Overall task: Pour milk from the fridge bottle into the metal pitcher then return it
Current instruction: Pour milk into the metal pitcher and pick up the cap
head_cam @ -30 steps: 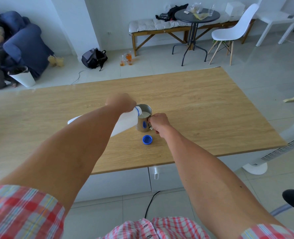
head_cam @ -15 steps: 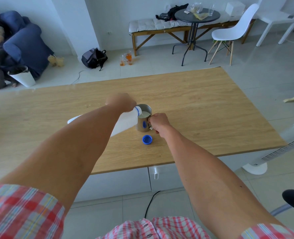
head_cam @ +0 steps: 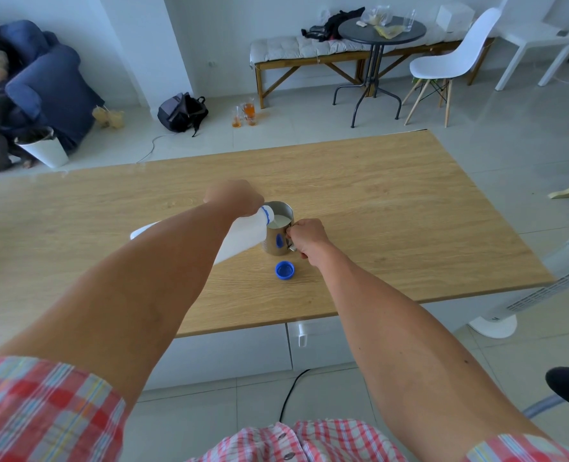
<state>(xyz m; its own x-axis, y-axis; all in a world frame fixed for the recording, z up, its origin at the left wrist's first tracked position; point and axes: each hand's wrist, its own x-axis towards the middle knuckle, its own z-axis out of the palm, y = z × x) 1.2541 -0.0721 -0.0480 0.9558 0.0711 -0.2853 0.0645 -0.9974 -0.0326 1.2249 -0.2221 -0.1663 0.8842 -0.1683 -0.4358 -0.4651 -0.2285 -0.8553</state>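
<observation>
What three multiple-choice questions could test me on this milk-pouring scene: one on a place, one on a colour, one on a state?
1. Where is the bottle cap?
A. On the bottle
B. On the table, nearer the person than the pitcher
C. Inside the pitcher

2. What colour is the cap?
A. Red
B. White
C. Blue

3. How is the milk bottle held?
A. Tilted, mouth over the metal pitcher
B. Upright
C. Lying flat on the table

Answers: 1 B, it lies on the wooden table; 2 C, plainly blue; 3 A, the left hand tips it while the right hand holds the handle.
</observation>
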